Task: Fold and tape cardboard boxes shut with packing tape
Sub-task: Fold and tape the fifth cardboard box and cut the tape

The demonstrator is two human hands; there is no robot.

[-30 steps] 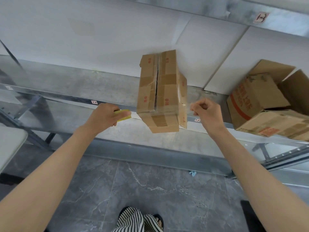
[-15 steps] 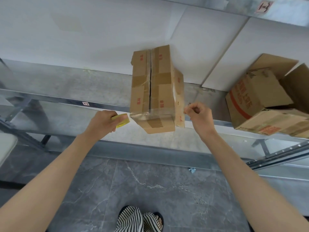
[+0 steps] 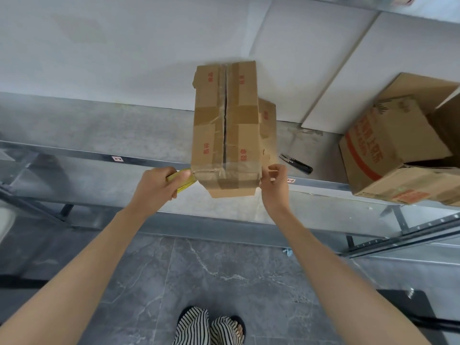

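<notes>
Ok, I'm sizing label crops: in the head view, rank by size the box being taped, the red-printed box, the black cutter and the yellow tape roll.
Largest: box being taped and red-printed box, too alike to rank.
Smallest: black cutter and yellow tape roll, also alike; the left hand hides most of the roll.

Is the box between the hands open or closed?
Closed. On the box, both top flaps lie flat and meet along a dark middle seam; shiny tape crosses the near end.

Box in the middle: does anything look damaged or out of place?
Yes. The box is worn: a dark gap runs along its centre seam, the far left corner is ragged, and its near end overhangs the shelf edge.
</notes>
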